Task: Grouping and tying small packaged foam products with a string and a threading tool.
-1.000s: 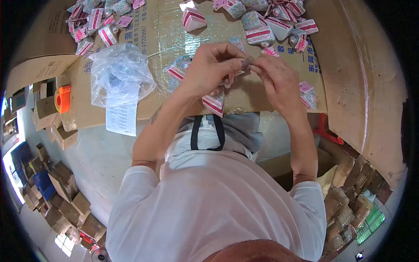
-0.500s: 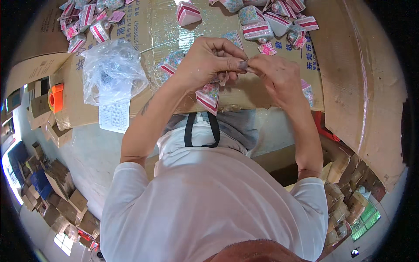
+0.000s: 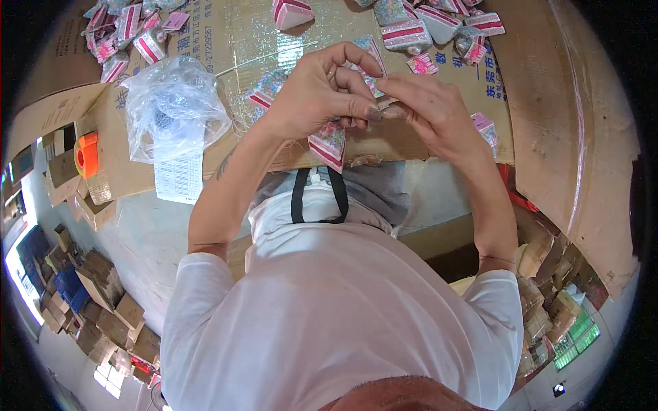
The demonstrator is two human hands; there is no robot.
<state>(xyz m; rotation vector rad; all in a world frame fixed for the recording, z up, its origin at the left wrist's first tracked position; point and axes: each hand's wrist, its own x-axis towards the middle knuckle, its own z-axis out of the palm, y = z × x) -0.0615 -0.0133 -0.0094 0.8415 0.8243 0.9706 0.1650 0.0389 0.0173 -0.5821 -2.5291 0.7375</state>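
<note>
My left hand is over the cardboard with its index finger arched away from the thumb and the other fingers curled in. My right hand faces it, its thumb and fingers pinched, fingertips almost meeting the left ones. Whatever lies between the fingertips is too small to make out. Directly below my left hand is a cake-slice-shaped ornament with pink and white stripes and a speckled side, its upper part hidden by the fingers. Another speckled slice ornament lies beside my left wrist, and one more lies right of my right hand.
Piles of similar ornaments lie at the far left and far right. A clear plastic bag sits on a printed sheet at left. An orange tape roll is by the cardboard's left edge. A thin white stick lies behind my left hand.
My left index finger has lifted away from the thumb and arched upward. The right fingers have spread a little, and the hands' fingertips have parted slightly. The whole view has shifted a bit.
</note>
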